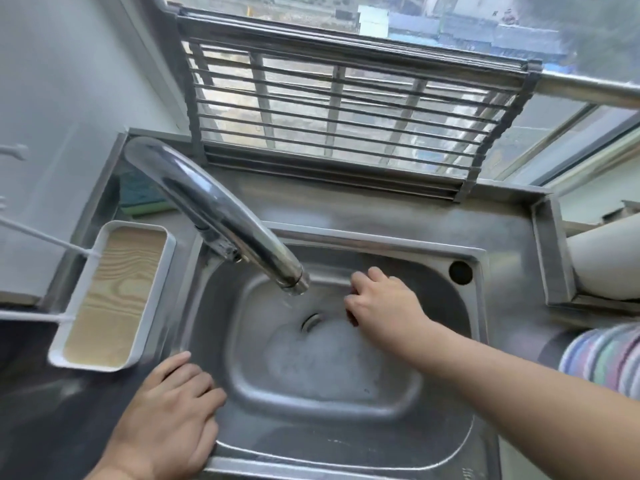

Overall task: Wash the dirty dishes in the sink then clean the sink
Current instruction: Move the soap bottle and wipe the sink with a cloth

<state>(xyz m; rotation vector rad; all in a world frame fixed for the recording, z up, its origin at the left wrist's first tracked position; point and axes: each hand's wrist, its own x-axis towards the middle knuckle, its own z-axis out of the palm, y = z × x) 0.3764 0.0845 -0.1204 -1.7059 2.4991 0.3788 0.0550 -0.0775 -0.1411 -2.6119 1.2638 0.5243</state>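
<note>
Left hand (169, 414) is closest to the camera, resting flat on the front-left rim of the sink (346, 452), fingers relaxed and spread, not holding anything. Only one view, so that's the whole picture.

Right hand (384, 301) reaches into the sink basin, just right of the drain (311, 322), fingers curled down around something dark and small. It's mostly hidden under the hand and blurry, so I can't tell what it is.

Suds (322, 351) sit on the sink floor, on the near side of the drain. Faucet (221, 216) arcs over from the back-left corner of the sink, its spout ending above the basin just left of the right hand, with a thin trickle under it.

Left of the sink, a white tray with a wood-grain bottom (114, 299) hangs on white rods. Behind the sink a metal slatted rack (339, 109) leans against the window. A green sponge (145, 199) lies at the sink's back-left, partly behind the faucet. To the sink's right, striped cloth (602, 355).
</note>
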